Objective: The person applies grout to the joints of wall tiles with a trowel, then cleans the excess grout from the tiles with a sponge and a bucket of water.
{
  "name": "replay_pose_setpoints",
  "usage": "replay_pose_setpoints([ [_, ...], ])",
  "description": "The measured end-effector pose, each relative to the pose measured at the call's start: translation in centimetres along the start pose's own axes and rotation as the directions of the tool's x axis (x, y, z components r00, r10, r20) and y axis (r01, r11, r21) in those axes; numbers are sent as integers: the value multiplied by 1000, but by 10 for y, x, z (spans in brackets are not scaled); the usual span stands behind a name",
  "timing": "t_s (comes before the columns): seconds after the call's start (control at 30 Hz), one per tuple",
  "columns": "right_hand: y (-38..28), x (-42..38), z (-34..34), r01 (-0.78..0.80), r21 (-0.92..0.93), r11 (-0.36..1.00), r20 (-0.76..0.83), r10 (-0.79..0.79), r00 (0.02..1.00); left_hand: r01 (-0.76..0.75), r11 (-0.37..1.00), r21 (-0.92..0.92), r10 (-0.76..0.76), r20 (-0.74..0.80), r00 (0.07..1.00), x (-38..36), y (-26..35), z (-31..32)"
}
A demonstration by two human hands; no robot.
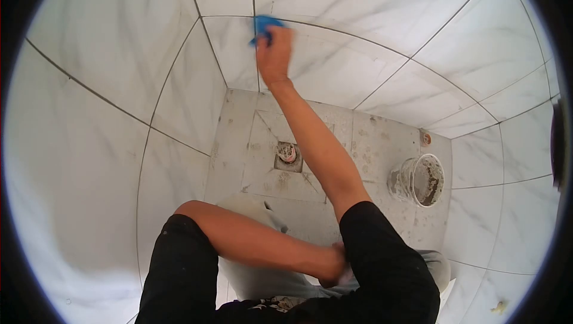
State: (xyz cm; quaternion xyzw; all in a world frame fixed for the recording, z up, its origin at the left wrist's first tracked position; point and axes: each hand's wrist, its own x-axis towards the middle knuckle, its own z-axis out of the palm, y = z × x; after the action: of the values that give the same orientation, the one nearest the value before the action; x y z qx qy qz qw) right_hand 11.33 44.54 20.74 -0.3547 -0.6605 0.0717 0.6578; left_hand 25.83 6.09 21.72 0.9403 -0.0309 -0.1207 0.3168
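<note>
My right hand (275, 54) is stretched out to the tiled wall (334, 55) and presses a blue cloth or sponge (267, 25) against it, where a vertical and a horizontal joint line meet. The hand is slightly blurred. My left arm is bent across my lap, and my left hand (335, 267) lies low near my right sleeve. Its fingers are blurred and partly hidden, so what they hold, if anything, cannot be made out.
A smeared bucket (428, 181) stands on the dusty floor (382, 139) at the right. A square floor opening (289, 157) with a pipe is in the middle. A small round pipe end (425, 139) is near the back right corner. Tiled walls enclose both sides.
</note>
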Motion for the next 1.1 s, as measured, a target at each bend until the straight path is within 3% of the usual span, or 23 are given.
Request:
replay_pose_setpoints([
  [0.03, -19, -5, -3, -62, 131, 989, 178, 38, 983, -15, 991, 131, 0, 111, 994, -7, 4, -29],
  [0.1, -56, -6, -26, 158, 32, 987, 313, -160, 936, -16, 995, 101, 2, 143, 990, -28, 8, -66],
  [0.13, -67, -6, -37, 169, 49, 984, 319, -176, 931, -20, 998, 64, 9, 169, 986, -33, 8, -74],
  [0.2, -76, -9, -53, 270, 21, 963, 471, -248, 846, 23, 999, 29, -25, 75, 997, -35, 3, -68],
  [0.23, -77, -6, -53, 276, 28, 961, 474, -255, 843, 52, 999, -1, -52, -3, 999, -37, 4, -69],
  [0.3, -75, 8, -51, 493, -110, 863, 542, -364, 757, -7, 998, 59, 6, 21, 1000, -34, 2, -77],
  [0.33, -72, 18, -45, 503, -112, 857, 543, -371, 753, -69, 991, 116, 63, 52, 997, -33, 1, -82],
  [0.4, -61, 41, -33, 737, -99, 668, 637, -527, 563, -23, 996, 88, 22, 8, 1000, -29, -4, -76],
  [0.43, -51, 51, -32, 735, -119, 667, 638, -516, 571, 15, 999, 48, -13, -32, 999, -28, -7, -74],
  [0.5, -34, 69, -41, 814, -161, 558, 761, -455, 463, 23, 999, 45, -21, -45, 999, -29, -7, -76],
  [0.63, 29, 94, -159, 736, -256, 627, 679, -425, 599, 36, 999, 12, -35, -85, 996, -39, -7, -81],
  [0.7, 60, 81, -233, 644, -444, 623, 702, -205, 682, 15, 1000, 14, -13, -122, 992, -44, -9, -76],
  [0.77, 43, 69, -281, 530, -650, 544, 679, 103, 727, 16, 1000, 17, -13, -168, 986, -44, -7, -74],
  [0.8, 30, 70, -278, 536, -642, 549, 684, 95, 723, -37, 999, 29, 41, -167, 985, -40, -7, -76],
  [0.87, -2, 71, -256, 627, -392, 673, 693, -233, 683, -85, 996, 40, 90, -155, 984, -33, -8, -84],
  [0.97, -41, 78, -162, 753, -189, 630, 658, -488, 574, -199, 967, 161, 209, -43, 977, -17, -13, -91],
  [1.03, -61, 88, -102, 775, -104, 623, 607, -578, 546, -11, 992, 128, 33, -176, 984, -3, -15, -73],
  [1.1, -44, 109, -68, 785, -148, 602, 657, -534, 533, -31, 984, 173, 67, -208, 976, 2, -17, -74],
])
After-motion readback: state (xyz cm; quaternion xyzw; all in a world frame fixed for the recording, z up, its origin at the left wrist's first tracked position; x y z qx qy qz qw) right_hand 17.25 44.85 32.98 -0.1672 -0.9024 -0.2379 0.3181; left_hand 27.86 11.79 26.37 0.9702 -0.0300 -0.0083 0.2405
